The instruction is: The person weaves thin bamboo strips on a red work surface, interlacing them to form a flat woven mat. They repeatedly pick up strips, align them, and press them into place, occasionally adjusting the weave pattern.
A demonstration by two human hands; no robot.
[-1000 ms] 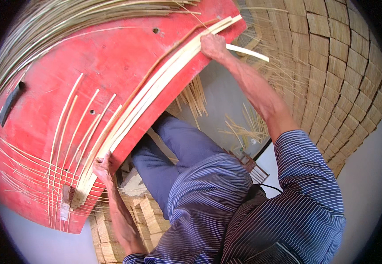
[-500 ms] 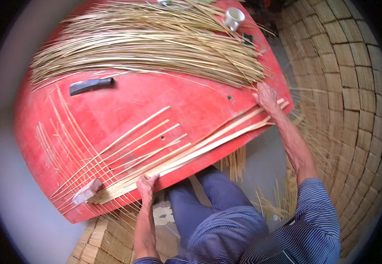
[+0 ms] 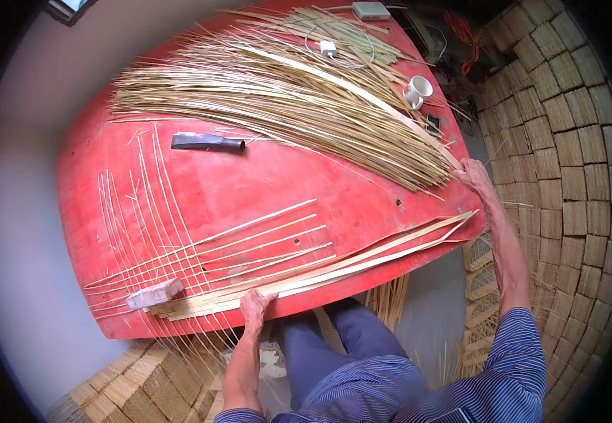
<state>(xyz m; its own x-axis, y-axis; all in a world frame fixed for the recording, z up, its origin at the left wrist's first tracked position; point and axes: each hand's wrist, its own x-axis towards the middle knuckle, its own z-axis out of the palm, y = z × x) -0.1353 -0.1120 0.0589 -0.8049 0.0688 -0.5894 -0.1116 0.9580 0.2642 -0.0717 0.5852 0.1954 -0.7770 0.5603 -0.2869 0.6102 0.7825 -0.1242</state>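
Observation:
My right hand is closed on the near end of a wide pale bamboo strip, which lies slantwise over a big heap of thin strips. At the table's near edge my left hand is closed at a bundle of flat pale bamboo strips; its fingertips are partly hidden. Left of that hand, a pinkish stone block lies across the bundle's left end and several thinner strips. These cross other thin splints, making an open lattice.
On the red table lies a dark cleaver-like blade with a tubular handle. A white mug, a white adapter with cable and a white box are at the far right. Stacked woven bundles line the right side.
The view has shifted, so the table sits lower and further right. My right hand has gone from the heap's right end to gripping a wide strip there. My left hand stays at the bundle.

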